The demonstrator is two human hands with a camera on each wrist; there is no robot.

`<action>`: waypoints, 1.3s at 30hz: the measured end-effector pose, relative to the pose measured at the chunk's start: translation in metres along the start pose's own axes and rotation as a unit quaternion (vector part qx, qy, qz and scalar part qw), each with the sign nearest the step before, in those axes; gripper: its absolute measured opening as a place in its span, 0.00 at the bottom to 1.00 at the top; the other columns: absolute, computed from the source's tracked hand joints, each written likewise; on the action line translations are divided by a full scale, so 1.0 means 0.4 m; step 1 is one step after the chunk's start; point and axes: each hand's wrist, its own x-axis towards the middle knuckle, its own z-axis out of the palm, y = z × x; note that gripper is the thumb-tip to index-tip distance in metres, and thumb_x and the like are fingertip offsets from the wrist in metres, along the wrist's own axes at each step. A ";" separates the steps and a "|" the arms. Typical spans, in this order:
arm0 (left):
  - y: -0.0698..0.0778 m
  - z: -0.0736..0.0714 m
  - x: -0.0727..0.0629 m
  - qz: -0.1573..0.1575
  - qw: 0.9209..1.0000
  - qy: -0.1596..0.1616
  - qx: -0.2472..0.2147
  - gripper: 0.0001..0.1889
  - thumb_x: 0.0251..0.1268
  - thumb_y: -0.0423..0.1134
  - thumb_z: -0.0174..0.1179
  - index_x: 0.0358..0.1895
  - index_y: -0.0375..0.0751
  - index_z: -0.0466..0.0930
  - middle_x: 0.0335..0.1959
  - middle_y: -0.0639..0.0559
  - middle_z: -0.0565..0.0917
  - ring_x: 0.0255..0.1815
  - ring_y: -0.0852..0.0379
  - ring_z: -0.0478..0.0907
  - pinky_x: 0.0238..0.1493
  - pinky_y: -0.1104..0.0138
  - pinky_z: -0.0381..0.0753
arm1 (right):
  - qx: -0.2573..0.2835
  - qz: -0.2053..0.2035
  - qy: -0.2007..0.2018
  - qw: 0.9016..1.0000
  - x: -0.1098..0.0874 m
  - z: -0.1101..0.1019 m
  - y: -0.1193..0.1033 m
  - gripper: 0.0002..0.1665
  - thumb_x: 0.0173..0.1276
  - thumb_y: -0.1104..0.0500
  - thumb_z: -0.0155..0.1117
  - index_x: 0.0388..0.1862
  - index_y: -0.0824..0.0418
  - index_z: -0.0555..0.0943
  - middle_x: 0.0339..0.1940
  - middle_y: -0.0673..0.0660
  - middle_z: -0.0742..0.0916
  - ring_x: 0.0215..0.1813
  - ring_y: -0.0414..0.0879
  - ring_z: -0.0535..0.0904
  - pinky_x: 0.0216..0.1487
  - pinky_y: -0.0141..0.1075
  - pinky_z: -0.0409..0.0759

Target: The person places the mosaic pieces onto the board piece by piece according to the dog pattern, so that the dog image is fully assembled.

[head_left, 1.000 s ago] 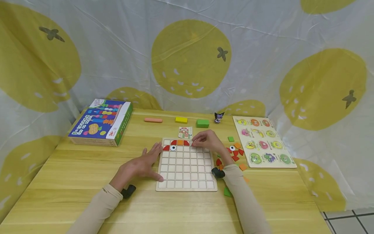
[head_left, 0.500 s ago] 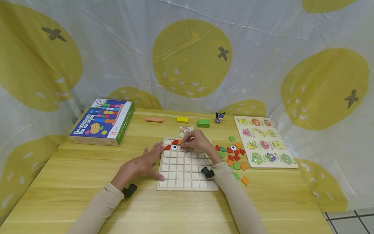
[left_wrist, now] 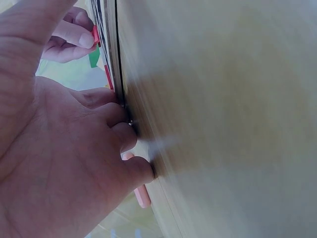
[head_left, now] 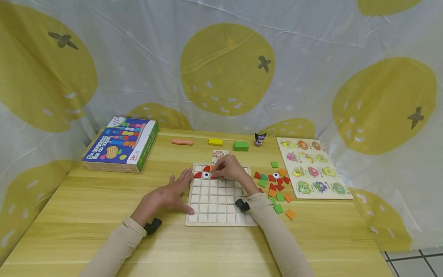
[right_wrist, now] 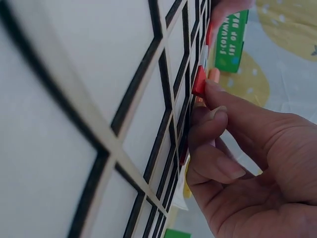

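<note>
A wooden grid board [head_left: 221, 219] lies on the table, its far rows partly filled with flat pieces. Beside the white eye tile [head_left: 205, 175] in the second row, my right hand [head_left: 230, 169] pinches a small red piece [right_wrist: 199, 82] between thumb and fingertips, right at the board's surface. Red pieces [head_left: 197, 175] sit left of and above the eye tile; part of the far row is hidden by the right hand. My left hand [head_left: 169, 195] lies with spread fingers along the board's left edge, its thumb at the near corner, holding nothing.
Several loose red, green and orange pieces [head_left: 280, 197] lie right of the board, next to a fruit puzzle board [head_left: 313, 165]. Behind stand a picture card [head_left: 219, 156], a green block [head_left: 241, 146], a yellow block [head_left: 215, 142] and a small figurine [head_left: 260, 139]. A blue box [head_left: 121, 144] is far left.
My right hand has moved left across the top of the board with the red piece, from the far row's right part to beside the eye tile. The left hand has stayed put.
</note>
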 end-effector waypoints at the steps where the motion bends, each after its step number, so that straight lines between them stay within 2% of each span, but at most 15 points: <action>1: 0.001 -0.001 -0.001 0.001 1.000 0.000 -0.001 0.70 0.57 0.58 0.82 0.88 0.30 0.40 0.90 0.36 0.33 0.90 0.37 0.28 0.84 0.34 0.27 | -0.003 0.004 0.001 1.000 0.000 0.000 -0.001 0.03 0.68 0.67 0.79 0.33 0.64 0.93 0.27 0.52 0.90 0.24 0.43 0.81 0.27 0.31 0.81; 9: 0.003 0.000 -0.002 -0.003 1.000 -0.002 0.003 0.70 0.57 0.58 0.82 0.88 0.31 0.40 0.91 0.37 0.33 0.91 0.38 0.28 0.84 0.35 0.27 | -0.004 0.024 -0.004 1.000 -0.002 0.000 -0.009 0.02 0.68 0.67 0.79 0.37 0.67 0.94 0.32 0.56 0.92 0.24 0.41 0.80 0.28 0.29 0.80; 16: 0.001 0.000 -0.001 -0.003 1.000 -0.001 0.004 0.70 0.57 0.57 0.82 0.88 0.31 0.40 0.91 0.38 0.33 0.91 0.38 0.28 0.84 0.35 0.27 | -0.007 0.032 0.007 0.999 -0.002 0.005 -0.005 0.02 0.66 0.68 0.80 0.37 0.65 0.95 0.33 0.55 0.93 0.24 0.41 0.80 0.28 0.30 0.81; 20: 0.001 0.000 0.000 -0.005 1.000 0.000 0.006 0.70 0.57 0.58 0.82 0.88 0.32 0.40 0.91 0.38 0.33 0.91 0.38 0.29 0.84 0.35 0.28 | -0.009 0.019 0.021 1.000 -0.002 0.003 -0.004 0.02 0.65 0.67 0.81 0.37 0.64 0.95 0.33 0.56 0.93 0.25 0.41 0.80 0.28 0.30 0.81; 23: 0.003 0.000 -0.001 -0.008 1.000 0.001 0.005 0.70 0.56 0.58 0.82 0.88 0.32 0.40 0.91 0.38 0.33 0.91 0.39 0.29 0.85 0.35 0.28 | -0.013 0.000 0.034 0.999 -0.011 -0.013 0.001 0.06 0.65 0.65 0.82 0.40 0.64 0.95 0.34 0.55 0.93 0.28 0.40 0.81 0.31 0.30 0.81; 26: 0.003 0.002 -0.001 -0.008 1.000 0.001 0.000 0.70 0.56 0.58 0.82 0.88 0.32 0.40 0.91 0.38 0.33 0.91 0.39 0.28 0.85 0.35 0.28 | -0.011 -0.021 0.044 0.999 -0.032 -0.051 0.017 0.12 0.66 0.63 0.82 0.47 0.65 0.94 0.37 0.54 0.93 0.32 0.42 0.83 0.33 0.31 0.81; 31: 0.003 0.006 -0.001 -0.005 1.000 0.003 -0.007 0.70 0.56 0.57 0.83 0.88 0.32 0.40 0.91 0.38 0.34 0.91 0.38 0.28 0.85 0.36 0.28 | -0.005 -0.055 0.056 0.997 -0.103 -0.159 0.078 0.17 0.69 0.64 0.79 0.54 0.69 0.91 0.38 0.56 0.92 0.37 0.47 0.86 0.37 0.32 0.83; 35: 0.003 0.004 -0.003 -0.003 1.000 0.005 -0.005 0.70 0.56 0.57 0.83 0.88 0.31 0.40 0.91 0.37 0.34 0.91 0.38 0.28 0.85 0.36 0.28 | -0.010 -0.055 0.087 0.995 -0.173 -0.248 0.144 0.16 0.69 0.66 0.78 0.54 0.71 0.90 0.38 0.58 0.92 0.39 0.49 0.87 0.38 0.32 0.83; 39: 0.004 0.001 -0.007 -0.004 1.000 0.004 -0.004 0.70 0.57 0.56 0.82 0.88 0.31 0.40 0.91 0.37 0.33 0.90 0.37 0.28 0.85 0.36 0.29 | -0.037 -0.040 0.111 0.992 -0.231 -0.311 0.215 0.15 0.68 0.69 0.78 0.52 0.71 0.90 0.38 0.60 0.92 0.39 0.49 0.85 0.38 0.33 0.82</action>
